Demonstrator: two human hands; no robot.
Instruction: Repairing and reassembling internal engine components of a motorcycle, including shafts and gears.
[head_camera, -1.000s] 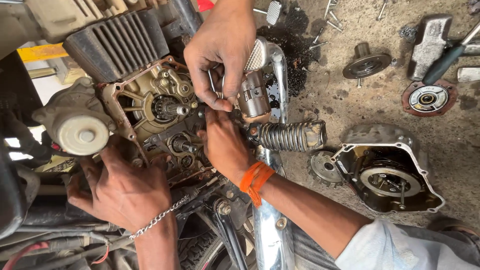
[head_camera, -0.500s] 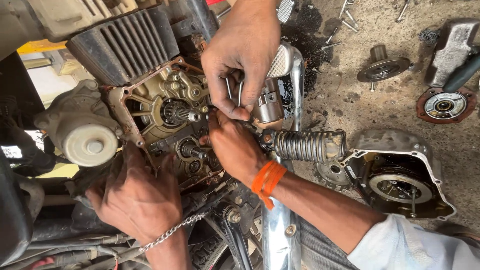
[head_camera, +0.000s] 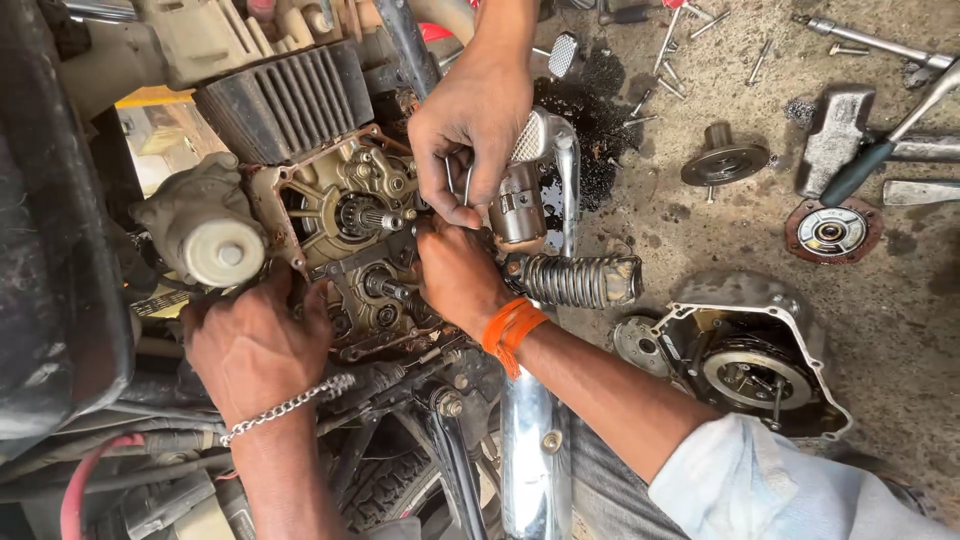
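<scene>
Hands barely shifted, right hand (head_camera: 460, 275) fingers at gear shaft (head_camera: 385, 287), grip hidden, left hand (head_camera: 255, 345) clutching crankcase (head_camera: 340, 180).

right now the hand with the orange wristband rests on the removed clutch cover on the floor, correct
No. In the head view the right hand with the orange wristband is at the open engine case; the removed clutch cover lies untouched on the floor.

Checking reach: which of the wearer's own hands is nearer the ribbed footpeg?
Right. The right hand is close beside the ribbed footpeg; the left hand rests beyond the open engine, farther off.
</scene>
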